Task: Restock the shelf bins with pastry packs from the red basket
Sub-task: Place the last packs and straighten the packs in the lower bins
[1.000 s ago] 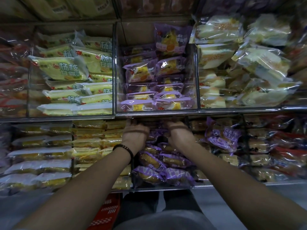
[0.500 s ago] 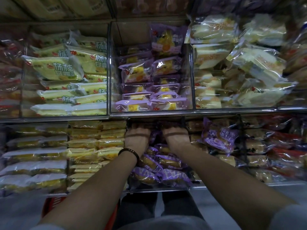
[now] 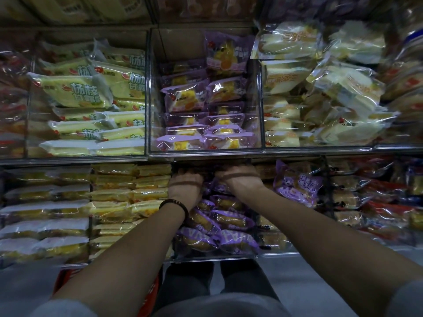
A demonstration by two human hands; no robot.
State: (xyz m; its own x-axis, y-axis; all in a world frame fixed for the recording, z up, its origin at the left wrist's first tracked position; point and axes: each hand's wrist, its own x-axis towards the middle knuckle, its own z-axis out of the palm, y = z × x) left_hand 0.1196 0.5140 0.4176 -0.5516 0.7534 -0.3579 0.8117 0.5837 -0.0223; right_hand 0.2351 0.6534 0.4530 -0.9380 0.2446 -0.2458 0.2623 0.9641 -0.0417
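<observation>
1. While both forearms reach forward side by side, the left hand [image 3: 186, 188] and the right hand [image 3: 240, 179] sit deep in the upper back part of the lower middle bin [image 3: 215, 257].
2. Only the backs of the hands show. The fingers run into the dark gap under the upper shelf edge [image 3: 206, 154], so I cannot tell whether either grip is apart, together or clamped on a pack.
3. A dark bracelet [image 3: 175, 205] circles the left wrist.
4. Purple pastry packs [image 3: 229, 218] fill the lower middle bin below and between the hands, stacked in overlapping layers down to its front rim.
5. Part of the red basket [image 3: 153, 294] shows low in the view, on the floor beside the person's legs and mostly hidden by the left forearm. Its contents are not visible.
6. Directly above, the upper middle bin [image 3: 258, 106] holds purple-and-yellow packs [image 3: 187, 99] in two columns, with one standing upright at the back.
7. Green-yellow packs [image 3: 77, 92] fill the bin to its left, and pale clear-wrapped packs [image 3: 320, 88] are piled loosely to its right.
8. On the lower shelf, yellow packs [image 3: 128, 195] lie stacked left of the hands, and a purple bag [image 3: 297, 184] leans right of them.
</observation>
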